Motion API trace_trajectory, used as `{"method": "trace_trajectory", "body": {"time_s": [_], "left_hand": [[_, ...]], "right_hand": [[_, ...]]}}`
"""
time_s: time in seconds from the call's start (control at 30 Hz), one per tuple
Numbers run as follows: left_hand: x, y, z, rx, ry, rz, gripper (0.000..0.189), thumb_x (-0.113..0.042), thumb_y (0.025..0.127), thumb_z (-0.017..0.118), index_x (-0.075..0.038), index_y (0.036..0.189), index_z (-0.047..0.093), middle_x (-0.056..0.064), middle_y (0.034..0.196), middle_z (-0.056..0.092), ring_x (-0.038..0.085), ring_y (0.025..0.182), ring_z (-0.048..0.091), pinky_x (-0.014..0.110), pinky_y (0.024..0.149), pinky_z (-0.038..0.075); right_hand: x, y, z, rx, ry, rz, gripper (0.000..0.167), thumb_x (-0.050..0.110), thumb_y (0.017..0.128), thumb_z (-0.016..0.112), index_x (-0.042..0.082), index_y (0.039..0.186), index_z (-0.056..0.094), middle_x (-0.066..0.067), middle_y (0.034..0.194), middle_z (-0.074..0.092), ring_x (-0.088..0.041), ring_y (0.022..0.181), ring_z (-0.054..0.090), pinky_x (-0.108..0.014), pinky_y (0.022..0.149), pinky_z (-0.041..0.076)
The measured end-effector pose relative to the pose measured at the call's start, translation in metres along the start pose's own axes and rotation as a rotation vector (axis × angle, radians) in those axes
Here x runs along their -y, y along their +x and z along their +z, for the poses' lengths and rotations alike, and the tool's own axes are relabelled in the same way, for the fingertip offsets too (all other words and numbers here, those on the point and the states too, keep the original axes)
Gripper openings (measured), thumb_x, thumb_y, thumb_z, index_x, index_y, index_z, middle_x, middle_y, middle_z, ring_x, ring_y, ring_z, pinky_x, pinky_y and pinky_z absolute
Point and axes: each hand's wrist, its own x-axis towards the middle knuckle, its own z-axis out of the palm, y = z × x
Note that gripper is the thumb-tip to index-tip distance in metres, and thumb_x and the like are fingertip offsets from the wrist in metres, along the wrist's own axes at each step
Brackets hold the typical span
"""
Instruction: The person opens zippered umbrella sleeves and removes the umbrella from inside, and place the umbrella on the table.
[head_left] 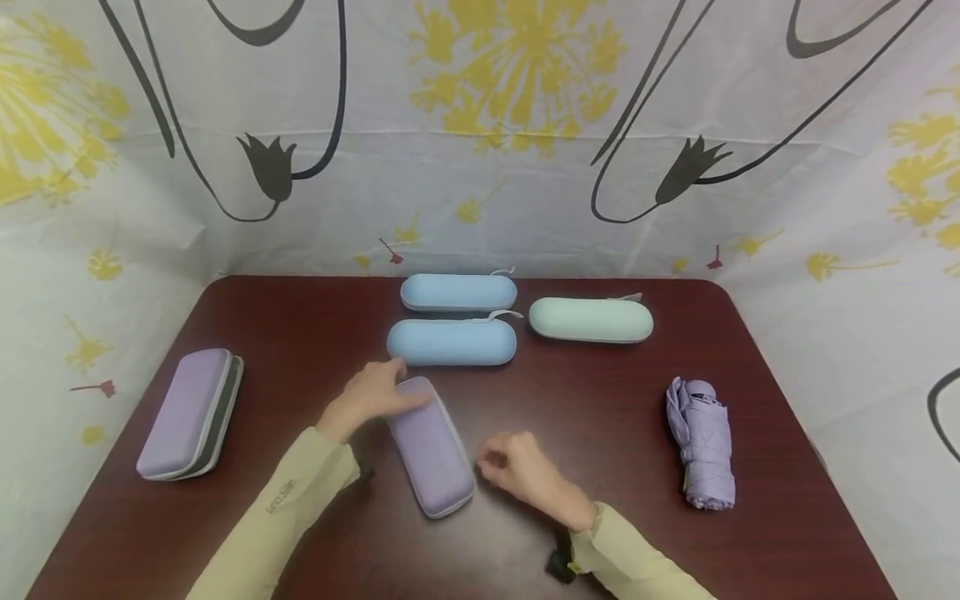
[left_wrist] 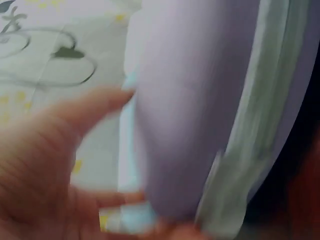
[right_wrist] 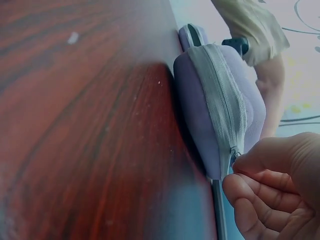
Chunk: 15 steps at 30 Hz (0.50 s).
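A purple zippered case (head_left: 433,446), with a pale grey zip band, lies slantwise at the middle of the table. At its far end, my left hand (head_left: 372,392) grips it, the thumb laid over the top. The left wrist view, rather blurred, shows the thumb and fingers around the case's end (left_wrist: 185,110). Close to the case's right side is my right hand (head_left: 525,471), fingers curled. In the right wrist view, its thumb and forefinger appear to pinch the small zipper pull (right_wrist: 235,152); from the head view, the pull is too small to see.
Two light blue oblong cases (head_left: 453,343) and a mint green one (head_left: 591,320) lie toward the back of the dark red table (head_left: 315,308). Another purple case (head_left: 187,412), dark along its side gap, is at the left. A folded lilac umbrella (head_left: 702,442) lies at the right.
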Motion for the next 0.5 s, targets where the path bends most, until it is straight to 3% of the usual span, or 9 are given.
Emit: {"method": "trace_trajectory", "body": {"time_s": [0.13, 0.23, 0.33, 0.5], "left_hand": [[0.025, -0.001, -0.009, 0.075, -0.083, 0.352, 0.065, -0.023, 0.063, 0.082, -0.006, 0.12, 0.056, 0.007, 0.111, 0.056, 0.021, 0.097, 0.052, 0.039, 0.084, 0.044], [0.04, 0.001, -0.01, 0.149, -0.143, 0.507, 0.075, -0.011, 0.061, 0.081, -0.008, 0.129, 0.051, 0.004, 0.122, 0.052, 0.019, 0.105, 0.048, 0.04, 0.091, 0.041], [0.047, 0.003, -0.008, 0.181, -0.126, 0.561, 0.077, -0.009, 0.063, 0.078, -0.012, 0.133, 0.047, 0.001, 0.127, 0.05, 0.016, 0.108, 0.046, 0.04, 0.093, 0.039], [0.052, 0.002, -0.004, 0.174, -0.13, 0.527, 0.077, -0.008, 0.063, 0.078, -0.016, 0.133, 0.047, -0.001, 0.126, 0.05, 0.016, 0.107, 0.047, 0.041, 0.093, 0.041]], "right_hand": [[-0.002, 0.0, 0.0, 0.003, 0.003, 0.0, 0.011, -0.002, 0.07, 0.071, 0.007, 0.073, 0.066, 0.0, 0.07, 0.064, -0.006, 0.063, 0.057, -0.013, 0.059, 0.047], [-0.004, 0.0, 0.001, 0.007, 0.003, 0.002, 0.011, -0.002, 0.071, 0.071, 0.007, 0.074, 0.067, 0.0, 0.07, 0.064, -0.005, 0.063, 0.057, -0.012, 0.059, 0.046], [-0.006, 0.001, 0.0, 0.019, 0.011, 0.009, 0.011, -0.002, 0.072, 0.071, 0.008, 0.075, 0.067, 0.001, 0.069, 0.064, -0.003, 0.062, 0.056, -0.012, 0.058, 0.046], [-0.011, 0.002, -0.005, 0.042, 0.034, 0.047, 0.011, -0.003, 0.073, 0.071, 0.008, 0.077, 0.068, 0.001, 0.071, 0.065, -0.003, 0.062, 0.057, -0.013, 0.058, 0.047]]}}
